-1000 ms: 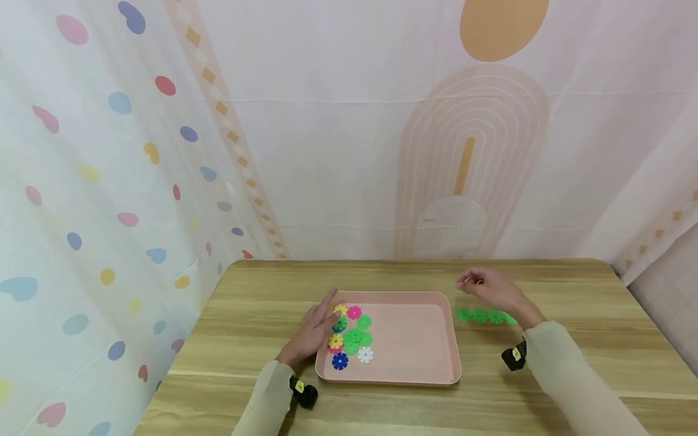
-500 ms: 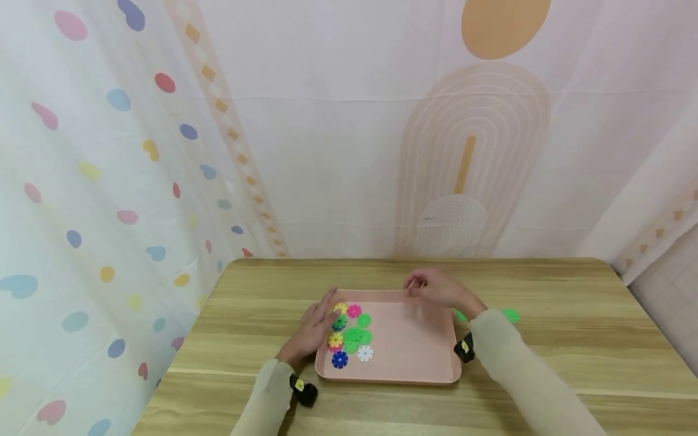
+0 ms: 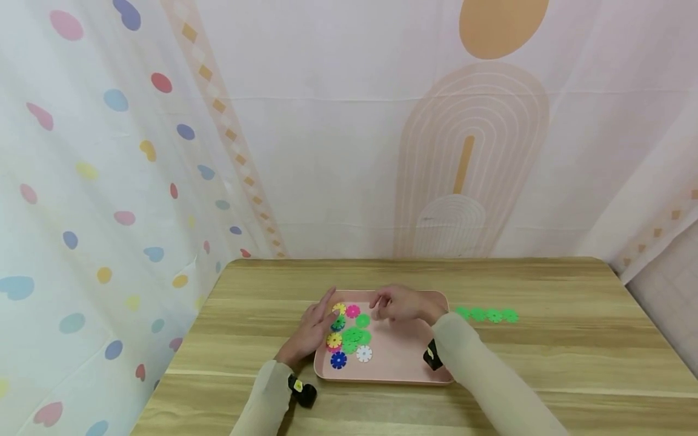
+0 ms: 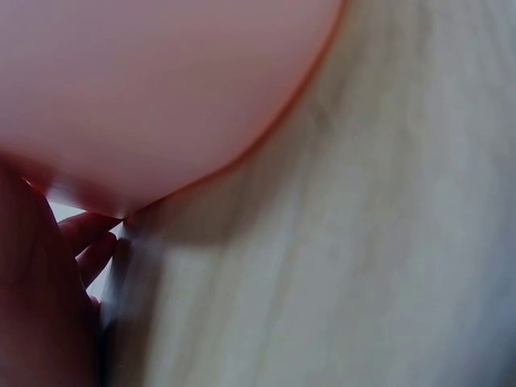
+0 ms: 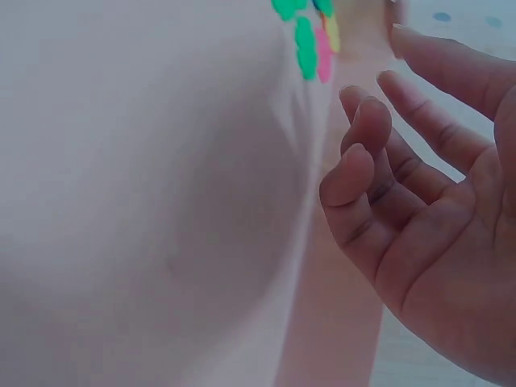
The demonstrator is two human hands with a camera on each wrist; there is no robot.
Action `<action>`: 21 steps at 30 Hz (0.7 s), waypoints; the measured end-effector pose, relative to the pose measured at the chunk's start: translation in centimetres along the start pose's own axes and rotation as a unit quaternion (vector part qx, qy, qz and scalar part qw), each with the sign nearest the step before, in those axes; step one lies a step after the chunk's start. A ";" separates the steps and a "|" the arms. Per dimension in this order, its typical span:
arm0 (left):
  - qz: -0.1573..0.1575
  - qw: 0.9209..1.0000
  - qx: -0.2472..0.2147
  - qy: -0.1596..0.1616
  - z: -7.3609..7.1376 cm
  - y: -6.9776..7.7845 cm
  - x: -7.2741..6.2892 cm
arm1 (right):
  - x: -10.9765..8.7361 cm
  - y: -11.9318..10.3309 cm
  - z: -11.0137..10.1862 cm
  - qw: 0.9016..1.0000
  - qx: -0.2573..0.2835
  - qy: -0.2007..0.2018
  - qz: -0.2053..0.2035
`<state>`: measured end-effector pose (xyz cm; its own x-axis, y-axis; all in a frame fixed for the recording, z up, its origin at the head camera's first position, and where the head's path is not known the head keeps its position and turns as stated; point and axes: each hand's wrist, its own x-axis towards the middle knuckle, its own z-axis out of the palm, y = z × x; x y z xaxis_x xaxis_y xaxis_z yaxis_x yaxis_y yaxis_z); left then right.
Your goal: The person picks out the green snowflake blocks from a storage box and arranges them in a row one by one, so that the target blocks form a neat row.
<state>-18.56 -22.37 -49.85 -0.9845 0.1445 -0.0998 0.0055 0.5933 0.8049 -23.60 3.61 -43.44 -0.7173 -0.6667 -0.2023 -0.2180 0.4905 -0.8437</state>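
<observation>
A pink tray [image 3: 406,378] on the table holds several notched plastic discs at its left end: a pile of green discs [image 3: 353,338], a white disc [image 3: 364,353], a dark blue disc [image 3: 339,360], a yellow disc [image 3: 334,340] and a pink disc [image 3: 353,311]. My left hand [image 3: 312,330] rests over the tray's left rim, fingers straight, thumb reaching inside. My right hand [image 3: 402,304] hovers over the tray just right of a single green disc [image 3: 362,321]. In the right wrist view its fingers [image 5: 367,133] bend loosely, with nothing between them.
Right of the tray, several green discs [image 3: 494,315] lie in a row on the wooden table [image 3: 545,363]. A patterned curtain [image 3: 349,151] hangs behind the table's back edge. Black wrist cameras [image 3: 303,393] are strapped to both wrists.
My right hand has moved left from above the green row to over the tray, uncovering the row. The left hand has stayed on the rim.
</observation>
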 end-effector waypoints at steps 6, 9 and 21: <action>0.010 1.000 0.011 0.003 0.0 0.2 -0.1 | 1.0 0.0 1.9 1.000 -0.015 0.006 0.023; 0.013 1.000 0.013 0.005 0.0 0.2 -0.1 | 1.5 0.2 2.7 0.999 -0.047 0.019 0.018; 0.006 1.000 0.003 -0.002 0.0 0.0 0.1 | 2.5 1.1 3.9 0.997 -0.060 0.044 0.017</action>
<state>-18.65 -22.41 -49.87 -0.9837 0.1543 -0.0923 0.0182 0.5965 0.8024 -23.05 0.28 -46.79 -0.7798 -0.5991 -0.1815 -0.2662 0.5799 -0.7699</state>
